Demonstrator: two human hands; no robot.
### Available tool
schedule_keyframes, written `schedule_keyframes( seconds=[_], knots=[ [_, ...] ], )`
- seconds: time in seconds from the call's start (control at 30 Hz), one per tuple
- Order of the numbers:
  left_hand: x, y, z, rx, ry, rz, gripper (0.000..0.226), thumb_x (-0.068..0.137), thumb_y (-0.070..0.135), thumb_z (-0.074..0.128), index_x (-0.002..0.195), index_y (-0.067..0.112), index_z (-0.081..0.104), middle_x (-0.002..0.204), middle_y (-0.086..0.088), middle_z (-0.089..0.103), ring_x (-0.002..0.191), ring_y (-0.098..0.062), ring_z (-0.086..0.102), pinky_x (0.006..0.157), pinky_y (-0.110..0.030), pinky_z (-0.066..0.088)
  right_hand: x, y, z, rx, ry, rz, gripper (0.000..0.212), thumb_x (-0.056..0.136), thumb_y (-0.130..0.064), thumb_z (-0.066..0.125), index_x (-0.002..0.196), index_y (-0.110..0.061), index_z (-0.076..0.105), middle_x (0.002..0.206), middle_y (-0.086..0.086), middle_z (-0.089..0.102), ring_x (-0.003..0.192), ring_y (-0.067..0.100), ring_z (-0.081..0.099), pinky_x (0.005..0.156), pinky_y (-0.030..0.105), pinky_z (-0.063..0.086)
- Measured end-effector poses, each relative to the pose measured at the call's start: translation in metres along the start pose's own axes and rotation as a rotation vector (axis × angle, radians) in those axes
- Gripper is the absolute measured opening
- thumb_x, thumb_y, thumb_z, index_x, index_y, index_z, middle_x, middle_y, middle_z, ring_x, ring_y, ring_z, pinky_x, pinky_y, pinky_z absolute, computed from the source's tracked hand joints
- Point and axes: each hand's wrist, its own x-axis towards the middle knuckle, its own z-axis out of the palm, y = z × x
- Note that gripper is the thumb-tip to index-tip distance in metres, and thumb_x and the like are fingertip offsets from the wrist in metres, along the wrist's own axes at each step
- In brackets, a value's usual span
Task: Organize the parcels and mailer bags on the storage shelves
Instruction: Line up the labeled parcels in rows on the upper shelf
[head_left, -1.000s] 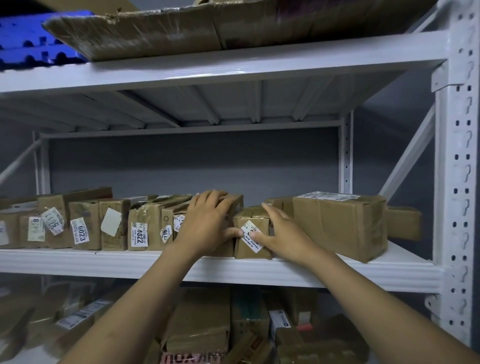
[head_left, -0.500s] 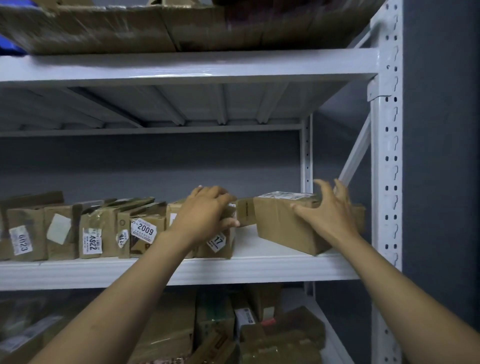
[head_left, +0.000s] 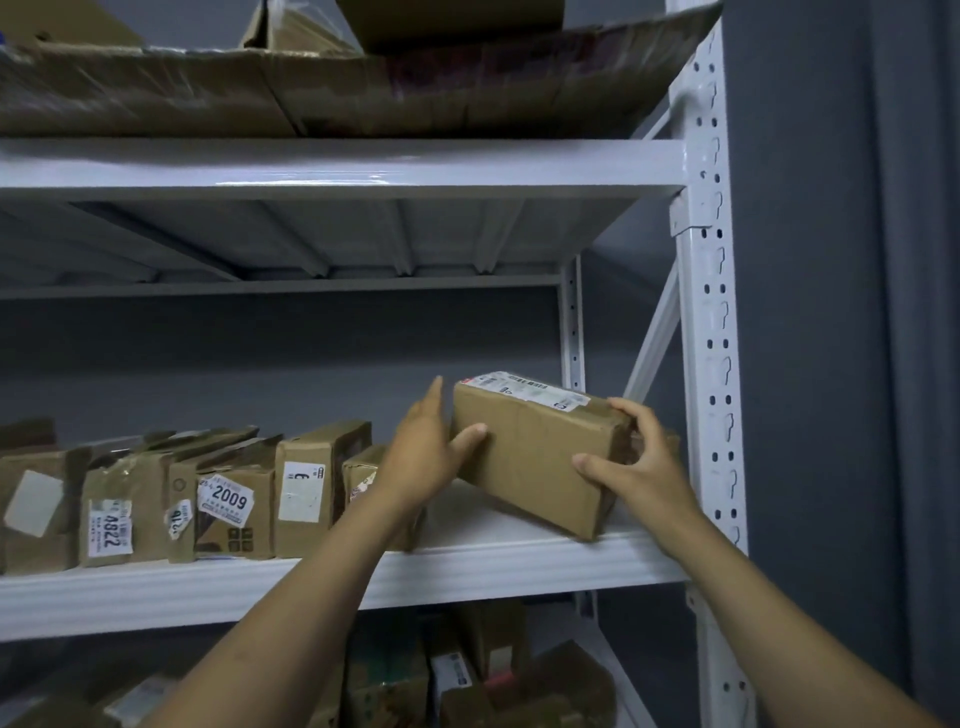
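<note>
A large brown cardboard parcel with a white label on top sits tilted at the right end of the white middle shelf, its left end raised. My left hand holds its left end, thumb on the front face and fingers behind. My right hand grips its right end, fingers over the top corner and thumb on the front. To the left stands a row of small taped parcels with number stickers such as 2009 and 4822.
The white upright post of the rack stands just right of my right hand, with a grey wall beyond. Flattened cardboard boxes overhang the top shelf. More parcels are piled on the lower shelf.
My left hand left the small parcel in the row and moved right onto the large parcel's left end. The large parcel is now tilted up between both hands. The view shifted right.
</note>
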Motion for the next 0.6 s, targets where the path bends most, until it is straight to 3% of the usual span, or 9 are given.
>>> schedule_keyframes(
  seconds=[0.07,0.1,0.2,0.3,0.37,0.5,0.6],
  knots=[
    [0.005,0.007,0.003,-0.132,0.009,-0.065,0.080,0.090,0.044,0.060,0.153,0.016,0.019,0.141,-0.004,0.049,0.129,-0.025,0.047,0.094,-0.030,0.041,-0.004,0.001,-0.006,0.106,-0.039,-0.001,0.063,0.074,-0.011,0.079,0.121,-0.039,0.047,0.117,-0.017,0.048,0.107,0.005,0.052,0.073,0.019,0.049],
    [0.007,0.010,0.004,-0.166,0.023,-0.063,0.070,0.090,0.043,0.061,0.148,0.017,0.033,0.131,-0.002,0.057,0.123,-0.024,0.052,0.087,-0.027,0.042,-0.006,0.002,-0.009,0.156,-0.064,0.006,0.065,0.075,-0.008,0.078,0.123,-0.038,0.047,0.118,-0.014,0.051,0.107,0.005,0.054,0.071,0.018,0.051],
    [0.011,0.011,0.008,-0.233,0.043,0.008,0.038,0.088,0.035,0.067,0.123,0.022,0.059,0.110,0.005,0.066,0.101,-0.014,0.061,0.075,-0.022,0.043,-0.006,0.010,-0.014,0.247,-0.113,0.065,0.077,0.075,0.001,0.075,0.132,-0.038,0.042,0.126,-0.009,0.054,0.113,0.009,0.055,0.079,0.022,0.053],
    [0.008,0.010,0.007,-0.381,-0.001,0.118,0.041,0.086,0.021,0.070,0.124,0.028,0.058,0.111,0.017,0.063,0.103,-0.002,0.059,0.078,-0.007,0.043,-0.004,0.015,-0.016,0.177,-0.149,0.134,0.103,0.074,0.005,0.075,0.146,-0.044,0.022,0.122,-0.022,0.047,0.116,0.010,0.050,0.089,0.028,0.046],
    [0.003,0.012,0.005,-0.475,-0.015,0.171,0.040,0.087,0.021,0.069,0.124,0.031,0.057,0.116,0.022,0.060,0.109,0.004,0.054,0.085,-0.005,0.042,-0.002,0.016,-0.015,0.168,-0.161,0.160,0.111,0.074,0.008,0.074,0.149,-0.045,0.012,0.115,-0.028,0.044,0.113,0.007,0.049,0.092,0.030,0.045],
    [-0.003,0.022,-0.004,-0.622,-0.036,0.125,0.026,0.090,0.042,0.060,0.115,0.040,0.060,0.121,0.027,0.057,0.112,0.012,0.048,0.090,-0.016,0.040,0.000,0.020,-0.010,0.250,-0.180,0.181,0.107,0.076,0.012,0.069,0.149,-0.045,0.014,0.126,-0.021,0.049,0.121,0.012,0.052,0.103,0.041,0.046],
    [-0.006,0.029,-0.007,-0.641,0.001,0.098,0.026,0.086,0.045,0.065,0.109,0.035,0.060,0.115,0.020,0.060,0.104,0.010,0.053,0.083,-0.014,0.044,0.000,0.024,-0.006,0.480,-0.176,0.212,0.096,0.077,-0.002,0.074,0.148,-0.041,0.023,0.137,-0.009,0.050,0.122,0.017,0.054,0.102,0.050,0.046]
  ],
)
